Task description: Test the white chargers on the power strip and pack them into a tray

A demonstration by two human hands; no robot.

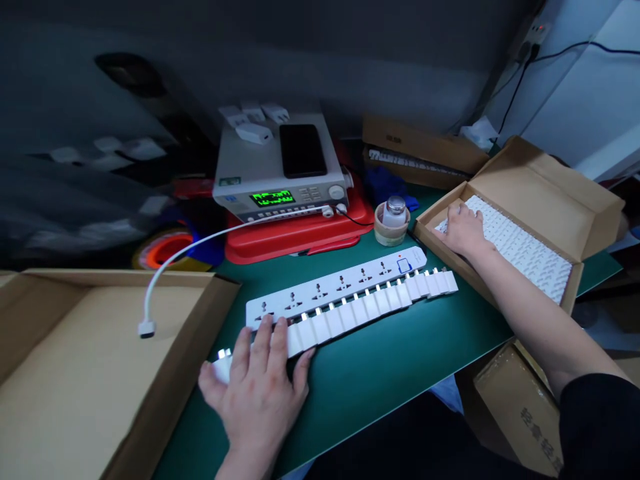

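Observation:
My left hand point(257, 393) lies with spread fingers over the near end of a long row of white plug adapters point(360, 310), and one adapter shows beside my thumb side. That row runs along the front edge of a white multi-socket power strip point(335, 287), touching it. My fingertips reach the strip's end. My right hand point(465, 230) rests inside an open cardboard box point(545, 193), with its fingertips on densely packed rows of small white pieces point(515, 247). Whether those fingers pinch anything is hidden.
A green bench mat point(380, 380) holds everything. Behind stands a bench power supply point(280, 173) with a phone point(303, 150) on top, on a red tray point(300, 233). A large cardboard box point(100, 360) sits left, with a white cable point(147, 327) hanging into it.

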